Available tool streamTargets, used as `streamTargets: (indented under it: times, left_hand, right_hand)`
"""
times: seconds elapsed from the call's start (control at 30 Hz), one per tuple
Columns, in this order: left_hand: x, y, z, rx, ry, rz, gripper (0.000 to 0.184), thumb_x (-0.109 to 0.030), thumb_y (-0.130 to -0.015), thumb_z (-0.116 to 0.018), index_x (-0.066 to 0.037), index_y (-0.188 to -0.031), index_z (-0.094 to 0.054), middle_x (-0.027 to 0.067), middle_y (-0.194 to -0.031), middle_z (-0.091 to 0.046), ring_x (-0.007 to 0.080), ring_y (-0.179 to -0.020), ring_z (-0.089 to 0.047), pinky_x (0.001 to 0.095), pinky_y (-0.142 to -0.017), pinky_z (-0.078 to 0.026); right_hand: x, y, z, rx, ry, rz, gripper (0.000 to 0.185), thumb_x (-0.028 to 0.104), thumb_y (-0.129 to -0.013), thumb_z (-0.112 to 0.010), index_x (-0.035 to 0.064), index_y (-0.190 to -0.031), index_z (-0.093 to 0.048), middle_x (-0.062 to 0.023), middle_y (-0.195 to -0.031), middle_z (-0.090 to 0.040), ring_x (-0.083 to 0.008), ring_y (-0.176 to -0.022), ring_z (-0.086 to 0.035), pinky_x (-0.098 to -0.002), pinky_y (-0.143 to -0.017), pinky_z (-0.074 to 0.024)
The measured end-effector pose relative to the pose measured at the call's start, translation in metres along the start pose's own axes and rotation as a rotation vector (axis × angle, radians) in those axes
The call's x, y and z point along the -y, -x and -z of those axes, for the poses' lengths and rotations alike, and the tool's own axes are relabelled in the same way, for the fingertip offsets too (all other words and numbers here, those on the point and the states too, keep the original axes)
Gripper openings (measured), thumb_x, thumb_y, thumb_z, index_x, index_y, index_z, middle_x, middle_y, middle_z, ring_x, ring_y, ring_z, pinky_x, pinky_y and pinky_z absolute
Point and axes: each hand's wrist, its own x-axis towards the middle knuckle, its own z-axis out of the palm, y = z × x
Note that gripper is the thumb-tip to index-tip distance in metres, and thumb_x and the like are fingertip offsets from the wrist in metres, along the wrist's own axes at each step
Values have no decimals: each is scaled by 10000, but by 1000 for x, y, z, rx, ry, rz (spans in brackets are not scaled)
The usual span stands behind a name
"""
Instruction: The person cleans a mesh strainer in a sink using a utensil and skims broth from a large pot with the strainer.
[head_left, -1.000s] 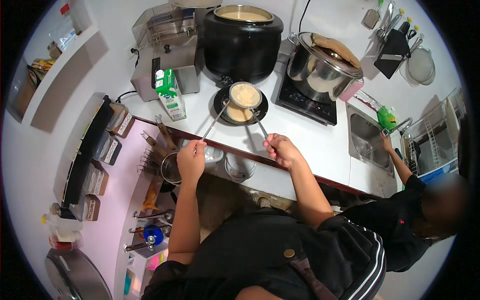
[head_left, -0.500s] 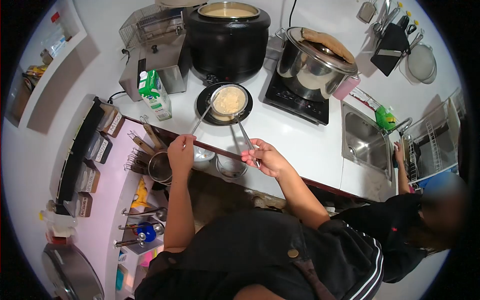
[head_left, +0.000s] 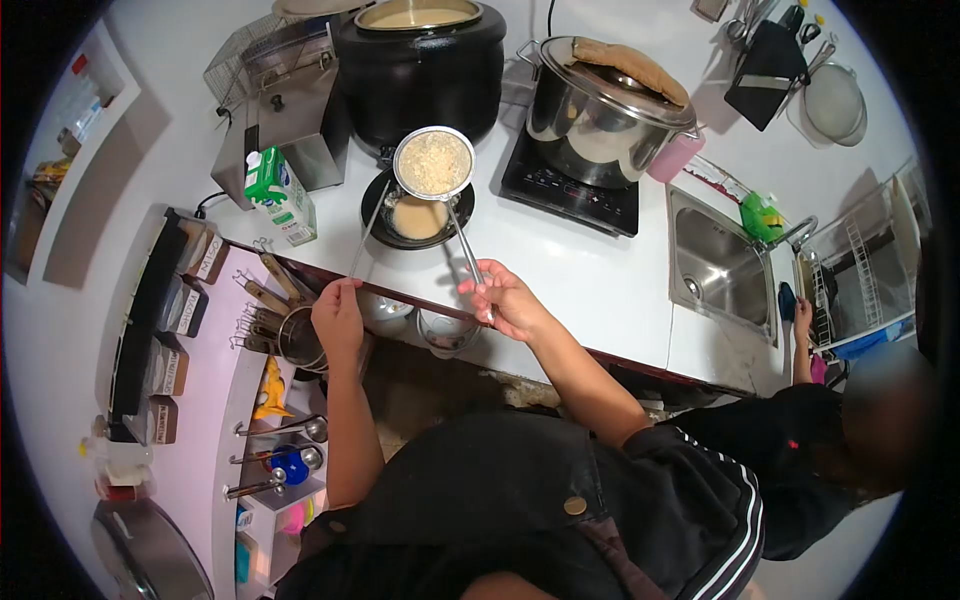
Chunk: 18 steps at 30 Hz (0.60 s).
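Now the right hand (head_left: 505,300) is closed round the handle of a strainer (head_left: 435,162), heaped with pale crumbs (head_left: 438,165) and held over the black bowl (head_left: 467,210) near the desk's (head_left: 590,290) front edge! Left hand (head_left: 338,318) pinches a thin utensil (head_left: 367,246) slanting to that bowl; carton (head_left: 285,205) by the left end, black pot (head_left: 420,85) at the back.

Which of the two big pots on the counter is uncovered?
The black pot, behind the strainer in the right hand: pale liquid shows in its open top. The steel pot on the black cooktop has its lid on.
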Motion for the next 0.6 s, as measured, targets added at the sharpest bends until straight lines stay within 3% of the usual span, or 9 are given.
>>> streamTargets:
  times: [0.07, 0.4, 0.47, 0.6]
  left_hand:
    - [-3, 2, 3, 23, -50, 99, 225, -172, -834, -478, 13, -802, -602, -7, -593, -504, 47, -535, -399, 204, -496, -317]
    - [5, 2, 10, -28, -70, 94, 227, -183, -833, -482, 4, -798, -607, -17, -562, -476, 42, -510, -377, 206, -471, -295]
    - [14, 1, 9, -57, -48, -22, 224, -184, -831, -488, 1, -795, -607, -21, -559, -471, 40, -510, -374, 203, -470, -291]
    - [11, 3, 13, -44, -35, 65, 220, -184, -830, -490, -2, -792, -607, -24, -559, -470, 40, -510, -374, 204, -468, -288]
  right_hand:
    - [-1, 0, -2, -33, -26, 5, 329, -32, -827, -375, 53, -1137, -304, -123, -911, -504, -79, -560, -388, -186, -465, -339]
    - [-2, -10, -3, 13, 10, -6, 322, -20, -831, -374, 58, -1136, -305, -123, -911, -501, -82, -545, -370, -187, -456, -334]
    - [-3, -12, -2, 27, -20, -13, 313, -8, -837, -384, 55, -1132, -304, -123, -910, -499, -81, -545, -368, -185, -457, -334]
    - [-4, -14, -4, 40, -27, -19, 308, 3, -843, -388, 53, -1134, -302, -122, -908, -496, -80, -547, -367, -181, -460, -333]
